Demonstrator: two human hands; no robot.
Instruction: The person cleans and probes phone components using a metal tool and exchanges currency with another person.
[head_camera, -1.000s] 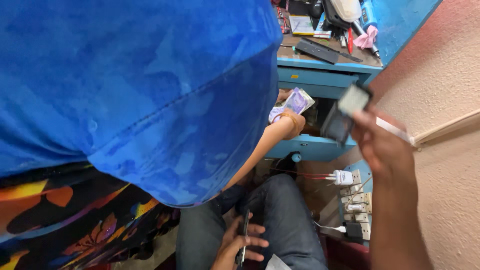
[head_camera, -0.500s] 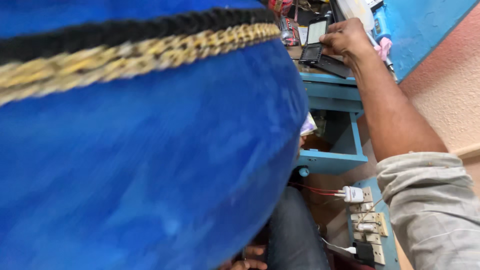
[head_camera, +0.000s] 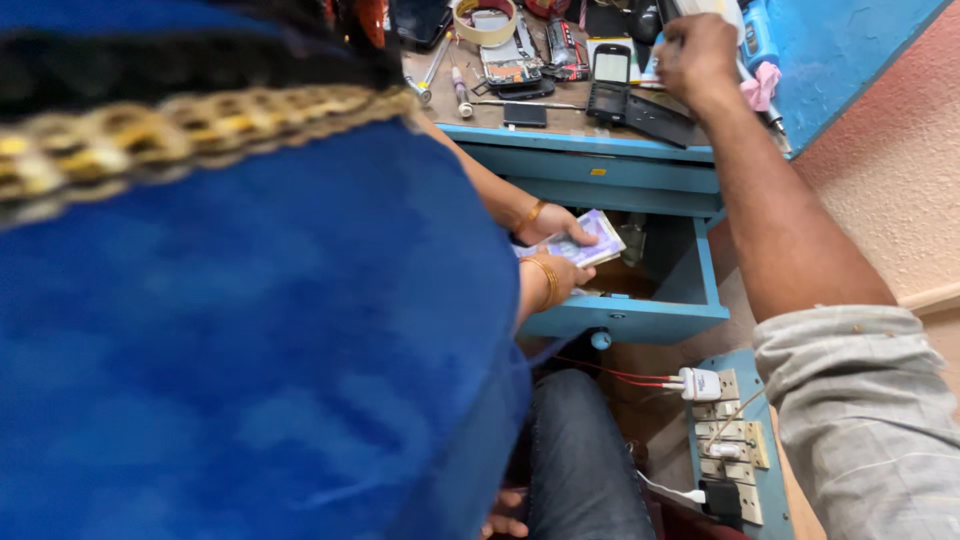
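Since half a second ago the view has tipped down: more of the open drawer (head_camera: 640, 318) shows, and the right hand (head_camera: 697, 55) sits at much the same spot on the desk (head_camera: 590, 125).

Right hand: fist closed at the desk's far right, over a dark flat keyboard-like piece (head_camera: 660, 118); what it grips, if anything, I cannot tell. Black phone (head_camera: 610, 82) just to its left, touching or nearly so, long axis running away from the wearer, screen up. Nearer to the right hand by far.

Left hand: only fingertips (head_camera: 505, 522) low in frame beside the jeans knee (head_camera: 580, 450); state cannot be told. Well apart from the right.

Another person in a blue garment (head_camera: 260, 330) fills the left; their two bangled hands (head_camera: 555, 255) hold a wad of notes (head_camera: 585, 240) over the drawer.

Tape roll (head_camera: 485, 20), small tools and phone parts litter the desk. Charger (head_camera: 700, 383) on the wall sockets (head_camera: 730, 450) below.
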